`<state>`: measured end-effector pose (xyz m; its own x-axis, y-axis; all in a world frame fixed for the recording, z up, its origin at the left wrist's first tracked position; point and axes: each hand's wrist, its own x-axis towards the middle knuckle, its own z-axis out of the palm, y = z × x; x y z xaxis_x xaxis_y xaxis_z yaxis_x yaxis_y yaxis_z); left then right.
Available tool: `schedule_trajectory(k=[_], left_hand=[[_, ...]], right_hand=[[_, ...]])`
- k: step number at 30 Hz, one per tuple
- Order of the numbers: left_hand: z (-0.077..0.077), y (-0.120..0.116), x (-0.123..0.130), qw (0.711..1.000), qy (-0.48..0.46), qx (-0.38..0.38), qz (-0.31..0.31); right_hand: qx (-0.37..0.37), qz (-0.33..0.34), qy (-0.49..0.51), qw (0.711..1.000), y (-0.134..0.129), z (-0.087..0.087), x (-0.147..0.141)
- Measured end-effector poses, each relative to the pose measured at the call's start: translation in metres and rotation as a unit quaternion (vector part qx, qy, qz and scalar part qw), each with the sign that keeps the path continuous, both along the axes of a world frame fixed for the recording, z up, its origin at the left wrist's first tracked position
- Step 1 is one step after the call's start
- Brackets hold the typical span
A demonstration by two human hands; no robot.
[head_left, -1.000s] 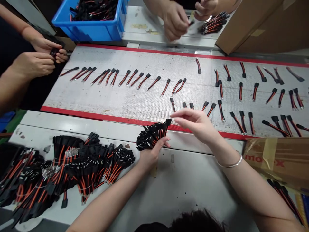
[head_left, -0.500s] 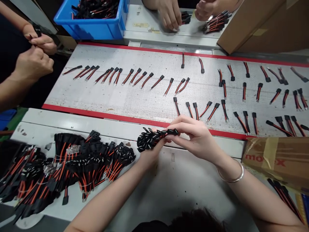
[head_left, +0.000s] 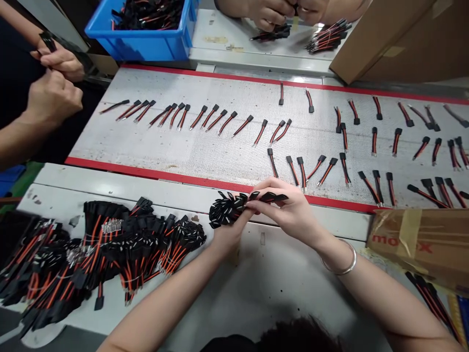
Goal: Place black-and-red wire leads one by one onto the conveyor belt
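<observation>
At the far left, a co-worker's hands [head_left: 53, 80] are closed around a small black part, and a blue plastic crate [head_left: 141, 49] of wire leads stands beyond them. A loose heap of black-and-orange wire leads [head_left: 110, 249] is laid on the near tabletop [head_left: 278, 288]; strands could be snagged and dragged off the edge if it is brushed by a forearm.

Just right of the heap, a bunch of black-sleeved leads [head_left: 229, 209] is held firmly in the left hand [head_left: 229, 230], just near of the belt's red edge [head_left: 220, 183]. The connectors at its right end [head_left: 269, 197] are pinched narrowly by the right hand [head_left: 289, 210] — if the bunch is pulled while tangled, a wire could be strained at its connector, or the bunch could be dropped.

Separate leads are set out in spaced rows on the mesh conveyor belt [head_left: 205, 142] — a dropped lead could disturb them. A metal bangle [head_left: 339, 264] is worn on the right wrist and could catch loose wires. A taped Molex carton [head_left: 414, 239] is placed at the near right.
</observation>
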<state>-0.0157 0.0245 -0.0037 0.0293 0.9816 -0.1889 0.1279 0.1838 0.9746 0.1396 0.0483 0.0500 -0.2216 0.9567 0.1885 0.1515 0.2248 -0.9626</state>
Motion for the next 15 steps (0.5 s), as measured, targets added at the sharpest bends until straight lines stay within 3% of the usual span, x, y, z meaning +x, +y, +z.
schedule_trajectory(k=[2,5,8,11,15], left_hand=[[0.006,0.002,0.004,0.999,-0.043,-0.002,-0.021],[0.013,0.005,0.009,0.989,-0.149,-0.018,0.007],[0.017,0.006,0.010,0.974,-0.221,-0.042,0.019],[0.020,0.004,0.009,0.983,-0.174,-0.056,-0.002],[0.023,0.000,0.010,0.998,-0.062,0.002,-0.005]], right_hand=[[-0.039,-0.017,0.040,0.998,0.002,0.002,0.003],[-0.097,-0.091,0.072,0.989,0.016,0.003,0.014],[-0.145,-0.158,0.010,0.977,0.039,-0.003,0.023],[-0.199,-0.129,-0.090,0.967,0.059,-0.012,0.023],[-0.203,-0.117,-0.173,0.957,0.070,-0.017,0.019]])
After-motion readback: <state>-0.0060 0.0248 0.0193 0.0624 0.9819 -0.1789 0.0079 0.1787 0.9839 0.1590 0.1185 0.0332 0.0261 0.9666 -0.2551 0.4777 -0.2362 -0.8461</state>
